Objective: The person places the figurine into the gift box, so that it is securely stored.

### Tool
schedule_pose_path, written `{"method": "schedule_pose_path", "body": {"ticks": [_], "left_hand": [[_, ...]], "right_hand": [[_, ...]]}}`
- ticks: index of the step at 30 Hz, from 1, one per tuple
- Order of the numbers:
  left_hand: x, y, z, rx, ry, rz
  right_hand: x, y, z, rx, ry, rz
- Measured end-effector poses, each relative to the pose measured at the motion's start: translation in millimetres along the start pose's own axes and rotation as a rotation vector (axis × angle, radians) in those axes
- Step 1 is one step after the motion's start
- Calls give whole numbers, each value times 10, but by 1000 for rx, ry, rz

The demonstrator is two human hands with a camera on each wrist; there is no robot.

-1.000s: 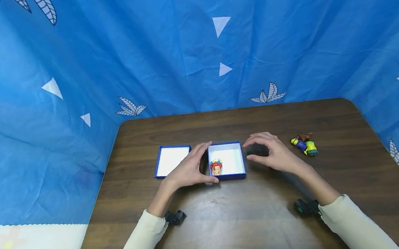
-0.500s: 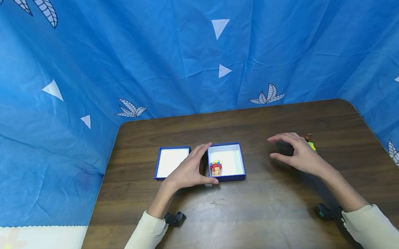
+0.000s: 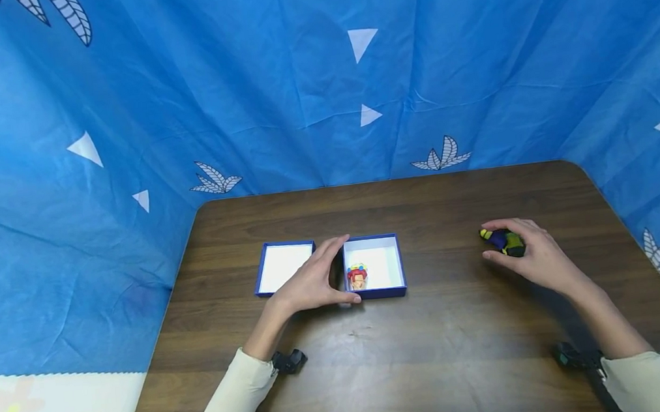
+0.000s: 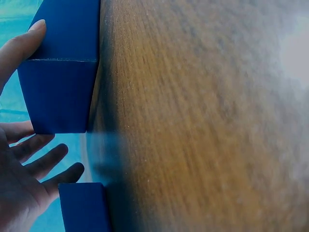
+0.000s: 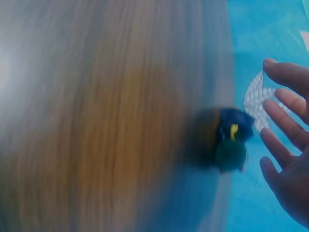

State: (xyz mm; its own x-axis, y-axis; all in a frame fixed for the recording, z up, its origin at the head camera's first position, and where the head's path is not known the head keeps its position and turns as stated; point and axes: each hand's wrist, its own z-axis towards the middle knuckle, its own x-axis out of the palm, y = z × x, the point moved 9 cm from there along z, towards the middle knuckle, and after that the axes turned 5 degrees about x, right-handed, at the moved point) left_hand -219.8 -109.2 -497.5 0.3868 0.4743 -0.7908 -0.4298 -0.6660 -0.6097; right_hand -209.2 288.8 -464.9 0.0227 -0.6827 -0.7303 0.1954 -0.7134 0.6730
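On the table stands an open blue box (image 3: 376, 294) with a white inside. My left hand (image 3: 307, 285) holds its left side, thumb at the front corner and fingers toward the back; the left wrist view has the thumb on the blue wall (image 4: 60, 94). A small toy figure (image 3: 358, 277) with red on it lies in the box's front left corner. To the right, my right hand (image 3: 537, 258) hovers with spread fingers around small purple, yellow and green toy figures (image 3: 494, 238). The right wrist view shows fingers apart from a blurred dark toy figure (image 5: 232, 142). The hand partly hides these figures.
Left of the box lies its shallow blue lid (image 3: 282, 267), white inside up, partly behind my left hand. The brown wooden table (image 3: 403, 363) ends at a blue patterned curtain (image 3: 321, 102) at the back and sides.
My right hand has moved right, from beside the box to over the toy figures. My left hand stays on the box. The box, its lid and the figure inside have not moved.
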Motion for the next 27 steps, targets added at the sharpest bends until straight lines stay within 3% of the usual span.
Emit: {"method": "schedule_pose_path", "body": {"ticks": [10,17,27], "left_hand": [[2,10,13,1,5,17],[0,9,6,2,1,5],[9,21,9,-1,-2,-2]], "right_hand": [[-222,-371,-68,86,-34,-50],[-175,-500,-46,149,46,-76],[-88,-572,-49,140,115,-122]]}}
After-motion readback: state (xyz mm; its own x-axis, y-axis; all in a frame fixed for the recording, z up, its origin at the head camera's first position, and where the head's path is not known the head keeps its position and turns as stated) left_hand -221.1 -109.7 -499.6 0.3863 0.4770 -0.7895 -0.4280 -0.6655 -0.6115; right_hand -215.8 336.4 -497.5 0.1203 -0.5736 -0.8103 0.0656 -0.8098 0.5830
